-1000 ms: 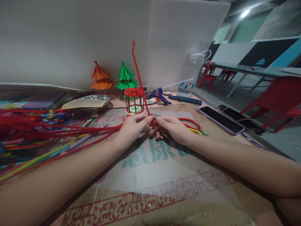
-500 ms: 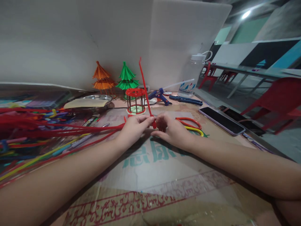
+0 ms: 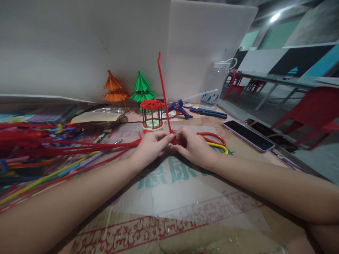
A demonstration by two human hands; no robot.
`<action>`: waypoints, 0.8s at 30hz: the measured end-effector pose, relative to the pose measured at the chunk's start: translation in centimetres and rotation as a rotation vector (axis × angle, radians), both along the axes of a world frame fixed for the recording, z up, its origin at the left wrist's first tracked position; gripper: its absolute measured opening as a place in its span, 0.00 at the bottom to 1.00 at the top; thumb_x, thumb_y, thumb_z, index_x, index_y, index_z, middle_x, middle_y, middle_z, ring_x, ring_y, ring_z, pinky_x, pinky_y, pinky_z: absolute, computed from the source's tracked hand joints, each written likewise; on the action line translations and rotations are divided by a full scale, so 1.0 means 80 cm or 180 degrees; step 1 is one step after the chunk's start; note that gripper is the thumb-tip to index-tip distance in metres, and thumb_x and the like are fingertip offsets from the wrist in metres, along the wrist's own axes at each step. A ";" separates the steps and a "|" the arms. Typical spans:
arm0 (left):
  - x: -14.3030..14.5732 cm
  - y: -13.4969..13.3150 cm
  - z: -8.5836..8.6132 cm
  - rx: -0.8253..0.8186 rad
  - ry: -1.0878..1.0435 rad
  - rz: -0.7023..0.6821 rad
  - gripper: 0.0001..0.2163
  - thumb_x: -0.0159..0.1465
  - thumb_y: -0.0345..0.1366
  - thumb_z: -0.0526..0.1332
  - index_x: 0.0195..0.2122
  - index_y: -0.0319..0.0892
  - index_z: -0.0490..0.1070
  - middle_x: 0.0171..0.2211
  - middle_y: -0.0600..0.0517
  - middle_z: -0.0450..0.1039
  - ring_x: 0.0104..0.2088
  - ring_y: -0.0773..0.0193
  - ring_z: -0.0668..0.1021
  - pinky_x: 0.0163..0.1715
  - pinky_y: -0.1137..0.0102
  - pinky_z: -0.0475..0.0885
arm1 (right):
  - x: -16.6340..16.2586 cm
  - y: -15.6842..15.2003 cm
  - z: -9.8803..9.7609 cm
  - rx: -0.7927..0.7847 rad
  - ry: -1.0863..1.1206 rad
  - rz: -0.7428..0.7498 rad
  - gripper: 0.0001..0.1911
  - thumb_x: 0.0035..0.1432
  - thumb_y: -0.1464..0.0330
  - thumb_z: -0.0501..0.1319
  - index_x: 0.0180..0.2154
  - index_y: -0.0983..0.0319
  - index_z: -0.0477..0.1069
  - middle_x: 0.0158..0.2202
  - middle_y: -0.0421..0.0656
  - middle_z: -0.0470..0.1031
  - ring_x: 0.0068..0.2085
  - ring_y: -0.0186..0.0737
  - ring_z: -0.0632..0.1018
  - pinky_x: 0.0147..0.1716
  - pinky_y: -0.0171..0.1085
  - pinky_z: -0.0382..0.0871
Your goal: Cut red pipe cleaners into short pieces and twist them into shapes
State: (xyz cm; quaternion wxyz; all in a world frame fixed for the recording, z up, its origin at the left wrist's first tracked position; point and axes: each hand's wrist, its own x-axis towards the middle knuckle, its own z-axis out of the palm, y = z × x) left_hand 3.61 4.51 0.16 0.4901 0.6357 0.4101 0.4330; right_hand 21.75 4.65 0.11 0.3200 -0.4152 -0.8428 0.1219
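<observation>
Between my hands a red pipe cleaner (image 3: 163, 90) stands almost upright, its top end slightly bent and its lower end wound into a small red bundle. My left hand (image 3: 156, 143) pinches that lower end between thumb and fingertips. From the other side my right hand (image 3: 190, 144) closes on the same red bundle with thumb and fingers. Just behind them stands a small round frame (image 3: 152, 104) with a red ring on top, dark posts and a pale green base. A green tiered-roof model (image 3: 141, 84) and an orange one (image 3: 113, 84) are farther back.
Loose pipe cleaners (image 3: 39, 148) in many colours pile up at left, by a metal dish (image 3: 116, 111). A blue glue gun (image 3: 180, 108), blue-handled pliers (image 3: 208, 113), a water bottle (image 3: 212, 84), scissors (image 3: 215, 137) and a phone (image 3: 247, 135) lie behind and right.
The upright pipe cleaner stands higher, its tip raised. My right hand's thumb and fingers have closed in on the red bundle. The left hand has barely moved.
</observation>
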 end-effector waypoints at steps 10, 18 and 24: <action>0.000 -0.001 0.001 0.0008 0.0022 -0.0051 0.12 0.59 0.44 0.65 0.32 0.39 0.79 0.31 0.50 0.80 0.30 0.64 0.77 0.30 0.72 0.68 | 0.000 0.001 -0.002 -0.0100 -0.0009 -0.0049 0.12 0.57 0.66 0.64 0.37 0.58 0.60 0.29 0.37 0.72 0.28 0.36 0.72 0.28 0.35 0.60; 0.001 -0.002 0.003 -0.0275 -0.0013 0.0009 0.11 0.62 0.41 0.64 0.34 0.38 0.79 0.32 0.48 0.81 0.30 0.63 0.80 0.31 0.72 0.71 | 0.025 -0.004 0.038 -0.0466 -0.0153 0.0321 0.12 0.62 0.59 0.60 0.40 0.59 0.63 0.33 0.41 0.73 0.32 0.38 0.73 0.30 0.36 0.65; 0.006 -0.006 0.006 -0.0735 -0.0315 0.0019 0.08 0.64 0.38 0.64 0.37 0.37 0.77 0.39 0.44 0.82 0.32 0.63 0.83 0.32 0.71 0.75 | 0.088 0.020 0.051 -0.0032 -0.1371 0.0135 0.10 0.59 0.64 0.62 0.42 0.60 0.71 0.40 0.48 0.76 0.40 0.46 0.75 0.38 0.40 0.66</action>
